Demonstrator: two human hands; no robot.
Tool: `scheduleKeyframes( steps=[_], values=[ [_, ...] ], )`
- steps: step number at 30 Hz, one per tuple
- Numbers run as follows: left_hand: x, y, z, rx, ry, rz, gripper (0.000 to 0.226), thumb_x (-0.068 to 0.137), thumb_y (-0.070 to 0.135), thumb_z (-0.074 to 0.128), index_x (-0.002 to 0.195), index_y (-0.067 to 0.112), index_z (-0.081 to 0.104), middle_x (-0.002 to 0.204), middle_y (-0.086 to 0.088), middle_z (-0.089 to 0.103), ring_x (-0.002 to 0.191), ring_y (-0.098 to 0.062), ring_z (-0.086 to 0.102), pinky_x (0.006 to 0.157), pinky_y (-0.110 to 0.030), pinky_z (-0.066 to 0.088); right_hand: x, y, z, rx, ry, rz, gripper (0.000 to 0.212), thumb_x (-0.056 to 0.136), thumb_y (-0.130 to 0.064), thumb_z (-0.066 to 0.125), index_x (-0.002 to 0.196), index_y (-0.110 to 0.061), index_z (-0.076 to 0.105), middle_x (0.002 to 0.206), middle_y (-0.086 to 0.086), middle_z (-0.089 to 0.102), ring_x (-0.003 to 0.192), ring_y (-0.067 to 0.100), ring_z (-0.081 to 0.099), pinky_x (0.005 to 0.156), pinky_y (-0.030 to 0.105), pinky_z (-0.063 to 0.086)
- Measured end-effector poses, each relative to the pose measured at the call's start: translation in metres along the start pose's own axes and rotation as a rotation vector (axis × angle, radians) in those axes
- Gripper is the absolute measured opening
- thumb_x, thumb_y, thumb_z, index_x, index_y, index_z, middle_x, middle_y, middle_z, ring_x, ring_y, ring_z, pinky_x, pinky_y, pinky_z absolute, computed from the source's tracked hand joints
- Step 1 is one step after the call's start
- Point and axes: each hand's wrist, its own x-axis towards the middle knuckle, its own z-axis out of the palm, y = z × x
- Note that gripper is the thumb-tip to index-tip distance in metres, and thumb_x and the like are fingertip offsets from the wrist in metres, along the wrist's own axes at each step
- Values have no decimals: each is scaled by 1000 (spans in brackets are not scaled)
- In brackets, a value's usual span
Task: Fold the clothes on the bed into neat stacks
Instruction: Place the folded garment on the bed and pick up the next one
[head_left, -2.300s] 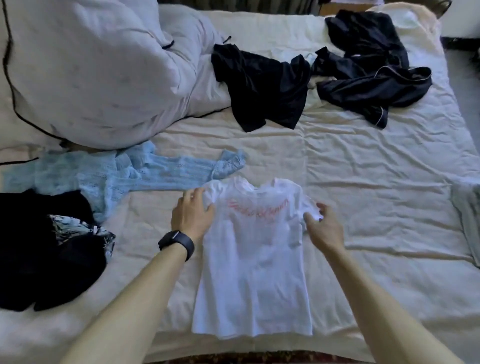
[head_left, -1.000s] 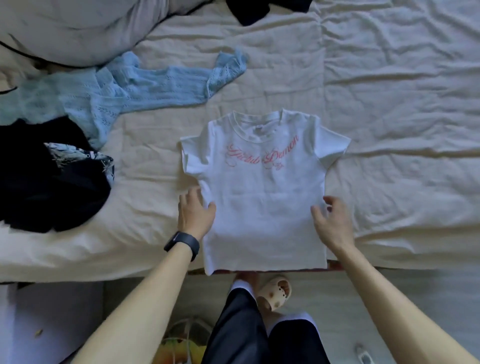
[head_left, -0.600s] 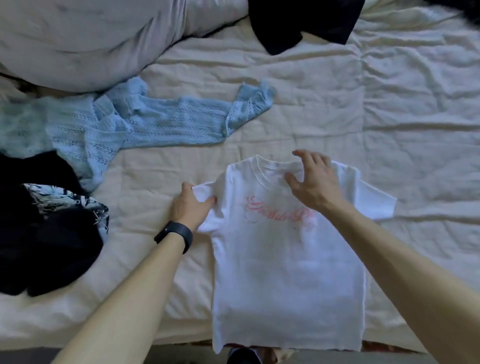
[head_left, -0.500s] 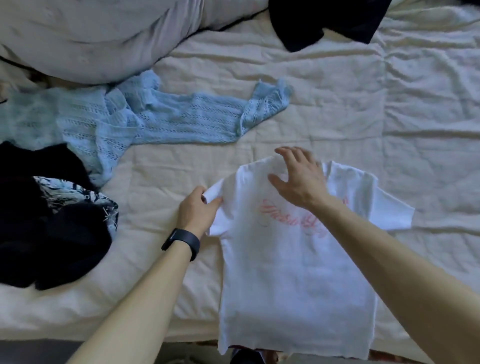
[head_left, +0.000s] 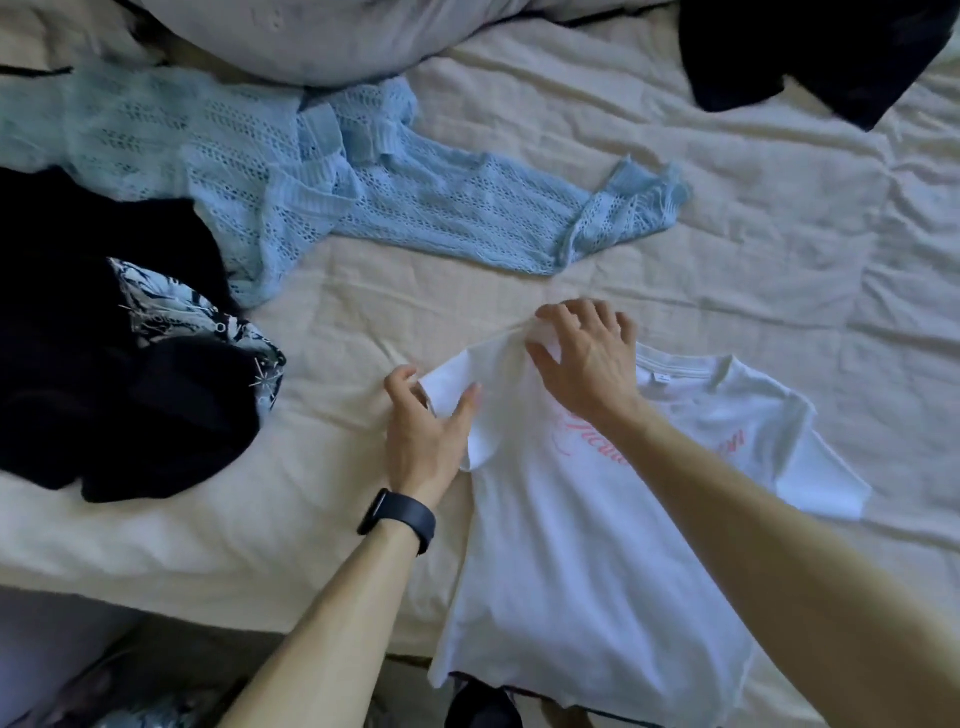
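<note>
Head view, looking down on a bed (head_left: 779, 234) covered by a creased cream sheet. A white T-shirt (head_left: 587, 561) lies flat and face up at 5 o'clock in the view, collar toward 12 o'clock and hem reaching the near edge of the bed at 6 o'clock. Its pink lettering (head_left: 732, 444) is partly hidden by the right forearm.

The left hand (head_left: 423, 434), with a black wristband (head_left: 397, 519) on its wrist, lies at the shirt's 9 o'clock side. Its fingers pinch the sleeve (head_left: 452, 382), thumb on top of the cloth and fingertips curled at the sleeve's outer edge.

The right hand (head_left: 587, 364) reaches across the chest to the shoulder at 11 o'clock of the shirt, just beside the collar. Its fingers are bent down onto the cloth, and a raised fold sits gripped between thumb and forefinger. The opposite sleeve, at 3 o'clock of the shirt, lies spread flat.

A light-blue knit top (head_left: 415, 208) lies unfolded at 11 o'clock of the shirt, apart from it, one sleeve stretched toward 2 o'clock. A dark heap of clothes (head_left: 78, 389) with a black-and-white patterned piece (head_left: 171, 306) showing in it sits at 9 o'clock in the view. A black garment (head_left: 805, 52) lies at 1 o'clock, and a pale pillow (head_left: 337, 36) at 12 o'clock overlaps the knit top's upper edge.
</note>
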Motion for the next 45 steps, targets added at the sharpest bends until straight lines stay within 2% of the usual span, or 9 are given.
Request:
scheduleKeyframes(
  steps=[9, 13, 16, 20, 23, 27, 33, 40, 45],
  values=[
    [-18, 5, 15, 585, 302, 562, 64, 79, 3, 65, 141, 11, 49, 143, -23, 43, 122, -44, 47, 91, -56, 42, -145, 103, -27, 235, 296, 744, 53, 89, -31, 74, 136, -13, 56, 147, 8, 50, 136, 33, 42, 111, 48, 30],
    [-57, 26, 77, 743, -81, 912, 63, 83, 16, 68, 144, 17, 50, 154, -17, 38, 142, -36, 37, 111, -59, 30, -189, 180, -49, 299, 183, 1106, 76, 87, -43, 76, 149, -15, 42, 154, 14, 41, 141, 35, 38, 115, 51, 29],
    [-87, 35, 133, 969, -488, 974, 61, 101, 35, 44, 157, 30, 21, 167, -7, 6, 154, -27, 4, 121, -53, 5, -199, 214, -54, 727, 200, 1201, 49, 91, -44, 72, 129, -22, 49, 135, 15, 58, 117, 32, 59, 104, 51, 45],
    [-102, 53, 199, 1120, -614, 1050, 66, 104, 48, 30, 159, 31, -1, 168, -3, -9, 154, -23, -8, 121, -53, -6, -184, 238, -50, 1052, 153, 1168, 49, 87, -27, 81, 122, -2, 58, 100, 9, 67, 81, 23, 66, 63, 33, 54],
    [-102, 68, 234, 1257, -637, 1149, 67, 103, 57, 19, 160, 30, -3, 168, 2, -12, 153, -19, -15, 120, -55, -10, -184, 251, -42, 950, 170, 1040, 24, 87, -25, 77, 95, -6, 66, 84, 5, 66, 76, 17, 60, 68, 35, 47],
    [-103, 84, 256, 1278, -636, 1013, 64, 100, 61, 20, 158, 40, 2, 168, 7, -2, 154, -25, 0, 117, -64, 6, -201, 261, -42, 850, 497, 1119, 31, 87, -39, 75, 80, -27, 48, 73, -12, 53, 64, 0, 52, 70, 32, 44],
    [-121, 138, 294, 1141, -447, 1069, 61, 88, 49, 52, 144, 30, 37, 141, -3, 45, 125, -29, 44, 100, -46, 36, -227, 252, -44, 1134, 396, 1163, 36, 81, -50, 81, 101, -34, 55, 95, -15, 70, 90, 1, 68, 76, 9, 47],
    [-138, 192, 362, 1414, -797, 1032, 28, 85, 48, 67, 105, 30, 62, 104, 3, 66, 102, -24, 60, 79, -32, 38, -236, 227, -38, 1407, 40, 1242, 48, 74, -54, 81, 105, -26, 57, 93, -3, 69, 82, 19, 69, 74, 33, 54],
    [-140, 207, 381, 1199, -946, 876, 7, 92, 31, 68, 89, 29, 61, 84, 8, 62, 87, -22, 62, 74, -32, 49, -248, 231, -30, 1400, 315, 1374, 37, 89, -43, 63, 75, -9, 58, 67, 10, 69, 50, 9, 67, 51, 25, 50]
  ],
)
